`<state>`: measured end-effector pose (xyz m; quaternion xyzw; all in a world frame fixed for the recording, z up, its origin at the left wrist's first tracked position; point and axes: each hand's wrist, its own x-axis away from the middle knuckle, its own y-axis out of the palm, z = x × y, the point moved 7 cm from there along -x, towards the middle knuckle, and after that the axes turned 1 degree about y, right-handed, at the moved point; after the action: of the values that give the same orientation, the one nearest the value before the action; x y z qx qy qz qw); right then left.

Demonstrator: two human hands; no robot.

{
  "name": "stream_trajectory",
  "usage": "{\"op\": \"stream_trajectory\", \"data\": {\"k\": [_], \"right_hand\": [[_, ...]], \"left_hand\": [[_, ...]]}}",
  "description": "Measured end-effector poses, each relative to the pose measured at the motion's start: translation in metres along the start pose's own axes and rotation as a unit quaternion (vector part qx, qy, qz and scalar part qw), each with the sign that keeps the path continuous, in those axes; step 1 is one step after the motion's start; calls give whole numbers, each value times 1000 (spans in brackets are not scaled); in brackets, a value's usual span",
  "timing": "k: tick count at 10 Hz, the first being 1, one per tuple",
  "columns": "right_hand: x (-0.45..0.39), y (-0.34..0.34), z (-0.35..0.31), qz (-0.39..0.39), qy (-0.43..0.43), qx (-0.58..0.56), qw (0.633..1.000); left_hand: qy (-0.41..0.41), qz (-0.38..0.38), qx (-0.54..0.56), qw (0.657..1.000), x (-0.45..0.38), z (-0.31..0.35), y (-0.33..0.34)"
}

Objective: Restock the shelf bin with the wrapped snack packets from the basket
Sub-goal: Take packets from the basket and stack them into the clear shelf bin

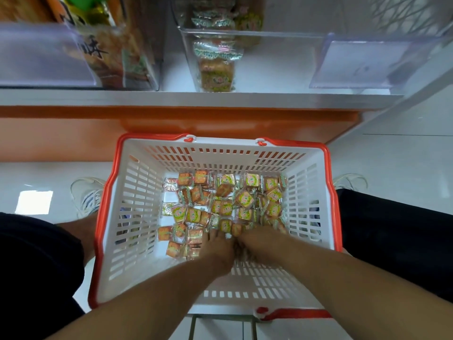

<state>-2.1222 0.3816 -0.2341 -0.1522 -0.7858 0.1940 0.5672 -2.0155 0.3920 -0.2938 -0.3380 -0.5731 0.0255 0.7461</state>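
Both hands are down in the basket (137, 182), at its near side. The left hand (215, 246) and right hand (257, 241) sit side by side, almost touching, among the packets (220, 204). Motion blur hides the fingers, so whether either hand grips anything cannot be told.

The step in hand looks like gathering a batch. To do it well, the person would cup the two hands together under a cluster instead of pinching single packets, since the slick wrappers will likely slide off one another. A modest scoop is safer than a heaped one, as loose packets could drop on the lift to the shelf. Squeezing hard may crush what is inside.

The basket holds many packets in one loose layer over its floor, thickest toward its far and right sides; part of its left floor is bare. Beyond the basket's far rim, up on the shelf, the clear bin (269, 35) holds a short stack of like packets at its left, with most of it unfilled. Left of that bin, another clear bin (36, 57) holds larger bags.
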Motion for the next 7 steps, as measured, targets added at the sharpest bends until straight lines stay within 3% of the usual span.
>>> {"op": "stream_trajectory", "data": {"k": [1,3,4,5,6,7], "right_hand": [[5,-14,2,8,-18,-55,998],[18,-53,10,17,24,-165,986],[36,-86,10,19,24,-315,949],[63,-130,4,10,-1,-489,872],[101,-186,-7,67,-47,-532,843],[144,-231,-25,107,-89,-554,821]], "left_hand": [[2,-5,56,998,8,-8,-25],[39,-39,361,931,41,-31,-61],[-3,-80,581,810,63,-42,-83],[20,-129,719,682,83,-48,-117],[81,-133,765,625,110,-51,-163],[122,-130,787,590,150,-46,-206]]}}
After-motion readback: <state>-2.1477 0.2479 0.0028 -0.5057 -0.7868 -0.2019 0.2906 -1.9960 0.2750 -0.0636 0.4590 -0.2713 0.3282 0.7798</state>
